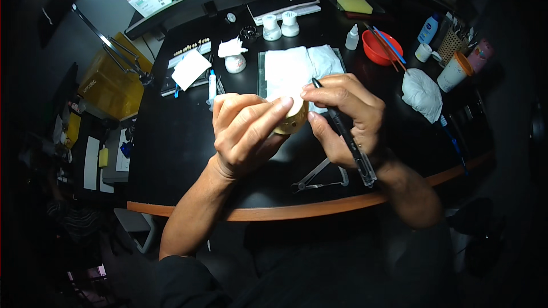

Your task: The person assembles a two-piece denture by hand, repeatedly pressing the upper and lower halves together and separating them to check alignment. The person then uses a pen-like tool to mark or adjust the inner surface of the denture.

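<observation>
Above the front part of the desk, my left hand (pixel 242 128) is closed round a small, rounded piece (pixel 293 121), cream on top and gold-yellow with dark spots on its side. The fingers partly cover it, so its exact kind does not show. My right hand (pixel 357 117) grips a black pen (pixel 341 128) with a clear end, slanted with that end toward me. Its fingertips are close against the right side of the rounded piece; whether they touch it is hard to tell. Beneath the hands lies a metal caliper (pixel 321 178) on the desk.
White paper towels (pixel 288 67) lie behind my hands. Two white jars (pixel 281 27), a dropper bottle (pixel 352 38) and a red bowl (pixel 379 48) with brushes stand farther back. A crumpled white cloth (pixel 422 92) and a cup (pixel 455 73) sit right; a desk lamp (pixel 105 40) rises left.
</observation>
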Available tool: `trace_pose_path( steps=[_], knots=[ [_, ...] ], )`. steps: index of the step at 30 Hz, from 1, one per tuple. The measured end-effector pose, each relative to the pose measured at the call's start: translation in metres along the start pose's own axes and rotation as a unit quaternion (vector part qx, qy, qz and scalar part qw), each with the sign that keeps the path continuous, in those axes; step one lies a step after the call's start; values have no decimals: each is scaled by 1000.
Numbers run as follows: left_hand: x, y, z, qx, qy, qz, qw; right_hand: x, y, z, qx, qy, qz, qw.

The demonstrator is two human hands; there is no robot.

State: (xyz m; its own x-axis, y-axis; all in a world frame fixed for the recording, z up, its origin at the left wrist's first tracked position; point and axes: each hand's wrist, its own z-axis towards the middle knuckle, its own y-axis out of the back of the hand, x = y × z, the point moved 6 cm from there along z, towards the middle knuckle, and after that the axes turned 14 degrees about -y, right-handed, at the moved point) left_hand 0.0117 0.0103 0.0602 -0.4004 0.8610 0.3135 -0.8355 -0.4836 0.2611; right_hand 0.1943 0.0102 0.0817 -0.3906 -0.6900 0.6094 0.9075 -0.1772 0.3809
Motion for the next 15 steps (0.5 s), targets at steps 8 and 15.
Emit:
trace_pose_path(
  steps=[8,15],
  knots=[
    [24,-9,-10,76,160,-168,970,-8,-1,-3,18,-38,4,999],
    [40,-25,-37,59,400,-361,840,-15,-4,1,76,-24,55,995]
  ],
)
